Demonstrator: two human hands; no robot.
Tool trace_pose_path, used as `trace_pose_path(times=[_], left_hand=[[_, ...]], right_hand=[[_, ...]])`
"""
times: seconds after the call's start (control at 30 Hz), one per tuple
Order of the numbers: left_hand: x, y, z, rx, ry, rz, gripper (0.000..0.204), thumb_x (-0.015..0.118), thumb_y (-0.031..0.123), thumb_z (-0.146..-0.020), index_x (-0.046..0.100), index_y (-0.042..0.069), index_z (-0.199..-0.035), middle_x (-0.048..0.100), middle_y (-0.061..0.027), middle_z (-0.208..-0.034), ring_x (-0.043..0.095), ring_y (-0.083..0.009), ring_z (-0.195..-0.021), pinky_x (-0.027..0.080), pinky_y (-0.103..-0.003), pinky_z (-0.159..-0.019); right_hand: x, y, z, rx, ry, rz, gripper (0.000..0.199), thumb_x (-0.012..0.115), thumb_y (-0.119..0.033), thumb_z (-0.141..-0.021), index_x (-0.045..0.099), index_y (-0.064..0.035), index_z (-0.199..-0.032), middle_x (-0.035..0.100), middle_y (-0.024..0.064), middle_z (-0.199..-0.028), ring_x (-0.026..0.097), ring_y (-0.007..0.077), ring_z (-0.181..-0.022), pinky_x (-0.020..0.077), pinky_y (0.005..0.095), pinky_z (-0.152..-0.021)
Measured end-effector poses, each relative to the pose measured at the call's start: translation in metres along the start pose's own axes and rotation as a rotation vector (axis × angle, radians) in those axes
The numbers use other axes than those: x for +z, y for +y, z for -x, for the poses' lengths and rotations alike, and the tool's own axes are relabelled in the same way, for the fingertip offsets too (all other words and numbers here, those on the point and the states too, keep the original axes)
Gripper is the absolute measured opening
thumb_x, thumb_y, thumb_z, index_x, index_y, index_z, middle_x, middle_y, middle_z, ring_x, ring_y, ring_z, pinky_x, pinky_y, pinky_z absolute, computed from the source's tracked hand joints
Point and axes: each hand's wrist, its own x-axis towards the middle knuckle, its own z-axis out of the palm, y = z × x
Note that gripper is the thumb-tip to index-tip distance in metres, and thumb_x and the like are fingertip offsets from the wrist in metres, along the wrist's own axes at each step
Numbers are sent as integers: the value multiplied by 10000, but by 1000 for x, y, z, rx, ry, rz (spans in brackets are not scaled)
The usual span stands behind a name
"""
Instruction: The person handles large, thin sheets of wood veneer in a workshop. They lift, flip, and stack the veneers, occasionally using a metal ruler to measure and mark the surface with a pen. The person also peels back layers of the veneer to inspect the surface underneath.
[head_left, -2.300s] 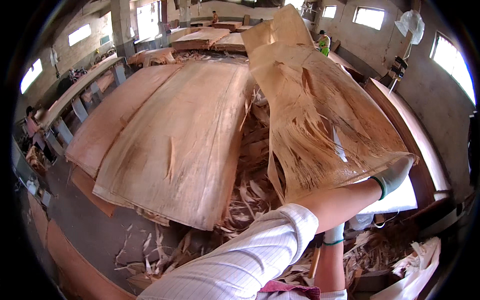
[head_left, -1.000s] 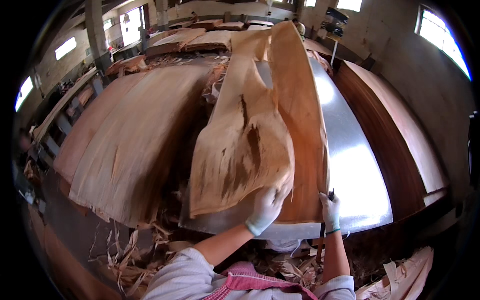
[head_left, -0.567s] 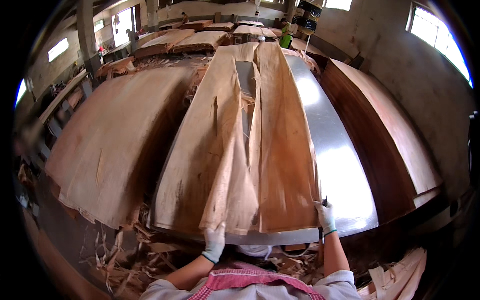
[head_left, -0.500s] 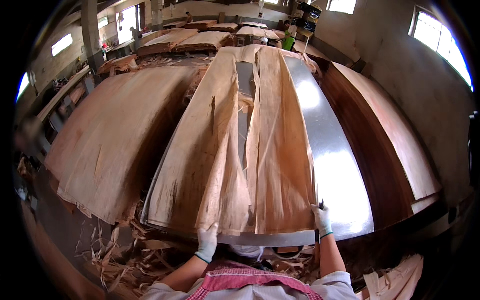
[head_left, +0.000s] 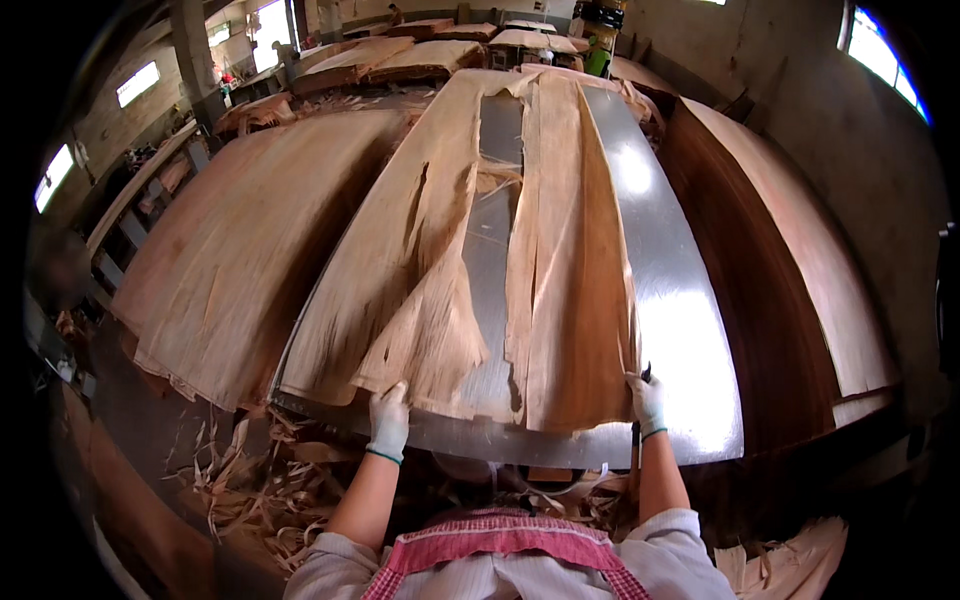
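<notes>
Thin brown wood veneer sheets lie lengthwise on a shiny metal-topped table (head_left: 675,330). My gloved left hand (head_left: 389,420) is closed on the near edge of the left veneer sheet (head_left: 400,260), which has a lifted fold and a dark split. At the near right corner of the right veneer sheet (head_left: 575,270), my gloved right hand (head_left: 648,402) is closed around a slim dark tool (head_left: 646,373), whose kind I cannot make out. Its fingers also touch the sheet's edge. Between the sheets runs a ragged gap with bare metal and a loose veneer scrap (head_left: 497,178) in it.
Veneer stacks stand close on the left (head_left: 250,230) and right (head_left: 770,230) of the table. Shredded veneer strips (head_left: 265,490) litter the floor by my left arm. More veneer stacks (head_left: 430,58) and a person in green (head_left: 598,60) are farther back.
My left hand has moved left, swinging the left sheet's near end that way. The gap between the sheets is wider at the near end. My right hand stays at the right sheet's corner.
</notes>
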Motion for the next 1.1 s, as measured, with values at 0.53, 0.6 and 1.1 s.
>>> trace_pose_path(times=[0.53, 0.6, 1.1], left_hand=[[-75, -25, -29, -327, 84, 578, 601, 555, 387, -936, 336, 59, -1389, 273, -78, -1469, 293, -219, -1350, 317, -381, -1090], [-86, -34, -31, -307, 95, 560, 536, 535, 338, -955, 364, 50, -1374, 283, -84, -1462, 317, -217, -1327, 344, -375, -1067], [-179, -41, -53, -222, 347, 548, 191, 544, 235, -961, 535, 46, -992, 529, -33, -827, 510, -158, -745, 498, -294, -728]], right_hand=[[-47, 18, 11, -3, 19, 755, 314, 678, -286, -814, 605, 0, -921, 598, 100, -786, 570, 231, -714, 451, 351, -656], [-27, 8, 19, -178, 191, 1084, 389, 689, -336, -812, 582, -5, -985, 620, 179, -903, 615, 317, -799, 478, 406, -710], [301, -27, -16, 104, -226, 840, 452, 628, -303, -800, 543, -7, -1131, 638, 236, -1079, 616, 389, -1003, 492, 432, -857]])
